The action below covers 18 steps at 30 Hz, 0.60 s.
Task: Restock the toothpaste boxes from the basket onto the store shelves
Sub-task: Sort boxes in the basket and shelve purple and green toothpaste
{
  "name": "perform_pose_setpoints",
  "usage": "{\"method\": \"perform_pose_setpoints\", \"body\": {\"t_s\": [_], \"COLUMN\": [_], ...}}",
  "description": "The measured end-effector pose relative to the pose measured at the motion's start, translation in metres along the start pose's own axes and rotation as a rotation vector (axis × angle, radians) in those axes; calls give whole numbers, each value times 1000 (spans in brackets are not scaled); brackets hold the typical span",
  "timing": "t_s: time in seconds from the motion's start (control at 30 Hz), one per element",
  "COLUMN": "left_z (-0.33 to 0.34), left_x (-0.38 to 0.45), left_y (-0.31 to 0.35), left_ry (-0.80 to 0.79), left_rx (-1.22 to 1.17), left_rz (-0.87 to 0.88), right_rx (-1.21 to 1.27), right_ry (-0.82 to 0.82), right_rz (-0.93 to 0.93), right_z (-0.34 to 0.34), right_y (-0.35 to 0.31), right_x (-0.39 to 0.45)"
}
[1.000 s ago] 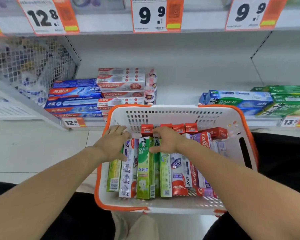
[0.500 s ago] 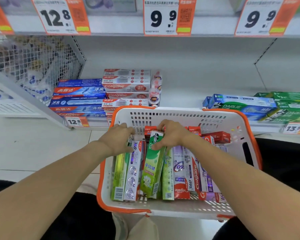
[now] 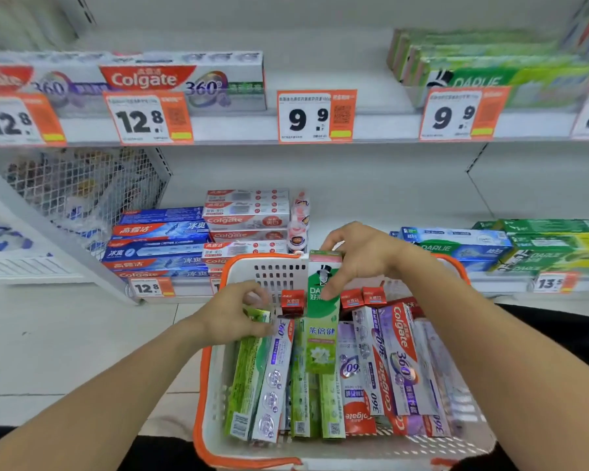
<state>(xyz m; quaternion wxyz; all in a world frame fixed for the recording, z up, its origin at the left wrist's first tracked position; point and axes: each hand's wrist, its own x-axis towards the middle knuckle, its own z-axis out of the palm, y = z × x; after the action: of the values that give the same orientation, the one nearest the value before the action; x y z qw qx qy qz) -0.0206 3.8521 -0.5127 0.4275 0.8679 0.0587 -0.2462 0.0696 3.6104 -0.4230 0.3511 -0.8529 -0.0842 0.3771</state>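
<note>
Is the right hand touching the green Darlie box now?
Touching. The head view shows the right hand pinching the green Darlie box near its top end.

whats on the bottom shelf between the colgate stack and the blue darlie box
In the head view, small round jars beside the Colgate stack; then bare shelf to the blue Darlie box.

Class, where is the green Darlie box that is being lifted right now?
The green Darlie box stands tilted above the basket middle, top end gripped by the right hand, red boxes beside it.
</note>
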Motion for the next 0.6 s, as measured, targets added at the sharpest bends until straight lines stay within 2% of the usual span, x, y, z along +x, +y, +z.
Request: {"method": "perform_pose_setpoints", "body": {"t_s": [0.17, 0.3, 0.37, 0.47, 0.6], "left_z": [-33, -49, -48, -32, -9], "left_x": [-4, -1, 0, 0, -3], "left_y": [46, 99, 122, 145, 169], "left_ry": [133, 193, 225, 241, 316], "left_rx": [-350, -633, -787, -815, -848], "left_rz": [104, 279, 291, 275, 220], "right_rx": [185, 243, 248, 242, 224], "right_ry": [72, 172, 206, 222, 206], "right_rz": [-18, -64, -94, -144, -166], "right_z": [-44, -83, -98, -105, -80], "right_y": [-17, -36, -36, -18, -6], "right_x": [-26, -50, -64, -76, -70]}}
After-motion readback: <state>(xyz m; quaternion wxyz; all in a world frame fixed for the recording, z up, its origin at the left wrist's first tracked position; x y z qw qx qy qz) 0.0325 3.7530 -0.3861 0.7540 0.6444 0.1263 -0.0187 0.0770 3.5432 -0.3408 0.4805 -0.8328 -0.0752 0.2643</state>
